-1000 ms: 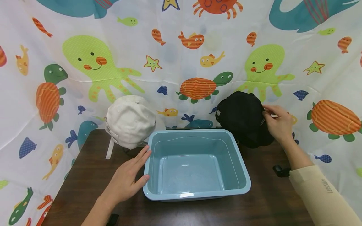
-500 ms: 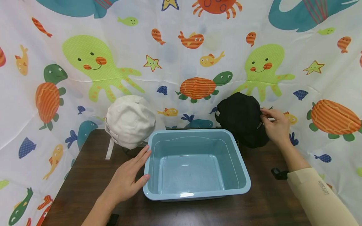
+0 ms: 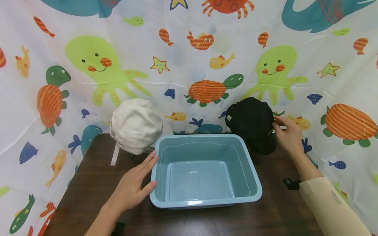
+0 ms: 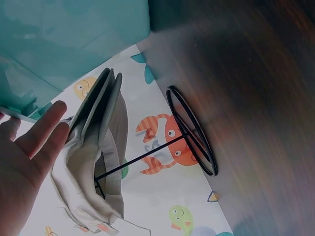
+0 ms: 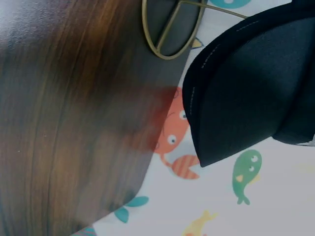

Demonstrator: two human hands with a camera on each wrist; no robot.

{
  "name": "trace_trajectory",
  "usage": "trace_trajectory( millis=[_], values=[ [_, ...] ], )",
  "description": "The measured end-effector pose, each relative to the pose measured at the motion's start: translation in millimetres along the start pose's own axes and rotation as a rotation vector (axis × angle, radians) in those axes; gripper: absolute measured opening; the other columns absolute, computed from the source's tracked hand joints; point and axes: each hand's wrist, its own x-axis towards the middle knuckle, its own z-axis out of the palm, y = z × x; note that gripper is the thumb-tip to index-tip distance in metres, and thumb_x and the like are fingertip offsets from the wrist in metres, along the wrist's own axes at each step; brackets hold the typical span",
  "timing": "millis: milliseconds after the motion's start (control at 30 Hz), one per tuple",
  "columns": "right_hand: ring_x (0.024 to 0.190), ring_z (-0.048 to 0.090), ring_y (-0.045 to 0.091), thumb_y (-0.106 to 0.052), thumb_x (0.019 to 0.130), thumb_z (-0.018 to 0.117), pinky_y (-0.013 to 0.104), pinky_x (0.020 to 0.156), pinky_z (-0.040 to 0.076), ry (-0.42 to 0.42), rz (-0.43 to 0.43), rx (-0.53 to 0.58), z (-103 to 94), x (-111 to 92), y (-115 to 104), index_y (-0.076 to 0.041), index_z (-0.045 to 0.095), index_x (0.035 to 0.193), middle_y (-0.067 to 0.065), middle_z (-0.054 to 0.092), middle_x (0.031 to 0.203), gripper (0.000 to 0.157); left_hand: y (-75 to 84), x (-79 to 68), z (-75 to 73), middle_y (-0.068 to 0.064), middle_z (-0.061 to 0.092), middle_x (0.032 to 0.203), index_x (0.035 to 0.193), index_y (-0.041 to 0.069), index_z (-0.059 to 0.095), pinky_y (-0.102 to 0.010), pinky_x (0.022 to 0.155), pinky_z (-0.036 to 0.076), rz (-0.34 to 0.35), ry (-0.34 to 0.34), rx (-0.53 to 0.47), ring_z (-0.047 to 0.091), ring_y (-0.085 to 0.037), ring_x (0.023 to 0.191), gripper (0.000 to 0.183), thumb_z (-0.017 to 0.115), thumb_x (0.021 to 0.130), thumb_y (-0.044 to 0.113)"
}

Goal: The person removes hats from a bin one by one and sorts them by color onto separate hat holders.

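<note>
A black cap (image 3: 251, 121) sits on a wire hat stand (image 5: 158, 49) at the back right. With curled fingers my right hand (image 3: 287, 134) pinches the right edge of this cap; the hand itself is outside the right wrist view, where the cap's brim (image 5: 246, 93) shows large. My left hand (image 3: 133, 183) lies with straight fingers against the left rim of a pale blue basin (image 3: 203, 204). Behind that hand are white caps (image 3: 136, 124), stacked on a black wire stand (image 4: 197, 137); their layered brims (image 4: 101, 105) show in the left wrist view.
Everything stands on a dark wooden table (image 3: 88, 190). A white curtain (image 3: 174, 62) printed with sea animals hangs behind and at both sides. A white strap (image 3: 115, 155) hangs below the white caps. Inside the basin the bare bottom shows.
The black cap has turned on its stand, its brim swinging leftward toward the front. My right hand has moved slightly left with it. The left hand and basin have stayed put.
</note>
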Motion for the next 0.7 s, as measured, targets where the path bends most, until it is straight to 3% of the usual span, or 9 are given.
trace_trajectory(
  millis=[200, 433, 500, 567, 700],
  values=[
    [0.088, 0.057, -0.016, -0.003, 0.097, 0.069, 0.003, 0.074, 0.043, 0.0, 0.022, 0.008, -6.3, -5, 3, -0.002, 0.076, 0.125, 0.021, 0.075, 0.112, 0.028, 1.2, 3.1, 1.0, -0.001, 0.032, 0.171, 0.163, 0.015, 0.04, -0.054, 0.105, 0.048, -0.011, -0.004, -0.021, 0.047, -0.025, 0.146, 0.075, 0.069, 0.095, 0.031],
    [0.088, 0.058, -0.02, -0.002, 0.094, 0.072, 0.003, 0.074, 0.043, 0.047, 0.051, 0.025, -16.7, -8, 3, 0.001, 0.075, 0.124, 0.024, 0.074, 0.108, 0.03, 0.1, 3.2, -4.3, -0.002, 0.033, 0.17, 0.163, 0.017, 0.04, -0.054, 0.107, 0.045, -0.007, 0.027, -0.029, 0.045, -0.024, 0.148, 0.074, 0.068, 0.095, 0.03],
    [0.088, 0.057, -0.02, -0.001, 0.093, 0.073, 0.003, 0.073, 0.043, 0.049, 0.041, 0.027, -19.6, -10, 2, 0.001, 0.076, 0.123, 0.025, 0.074, 0.109, 0.03, -0.5, 2.5, -7.5, -0.002, 0.033, 0.17, 0.163, 0.016, 0.04, -0.054, 0.107, 0.045, -0.011, 0.041, -0.022, 0.045, -0.024, 0.148, 0.074, 0.068, 0.095, 0.03],
    [0.089, 0.058, -0.02, 0.0, 0.092, 0.074, 0.002, 0.073, 0.042, 0.044, 0.026, 0.02, -23.1, -14, 2, 0.001, 0.076, 0.122, 0.012, 0.077, 0.108, 0.03, -1.4, 1.7, -10.2, -0.003, 0.033, 0.17, 0.163, 0.015, 0.04, -0.054, 0.107, 0.044, -0.014, 0.049, -0.01, 0.045, -0.025, 0.148, 0.074, 0.068, 0.096, 0.031],
    [0.092, 0.056, -0.024, 0.003, 0.09, 0.075, -0.001, 0.075, 0.04, 0.015, -0.046, -0.018, -30.6, -25, 2, 0.003, 0.075, 0.122, 0.011, 0.078, 0.11, 0.032, -5.1, -1.8, -12.6, -0.007, 0.035, 0.169, 0.162, 0.014, 0.041, -0.055, 0.105, 0.044, -0.011, 0.076, 0.027, 0.049, -0.031, 0.144, 0.072, 0.065, 0.098, 0.035]
  ],
)
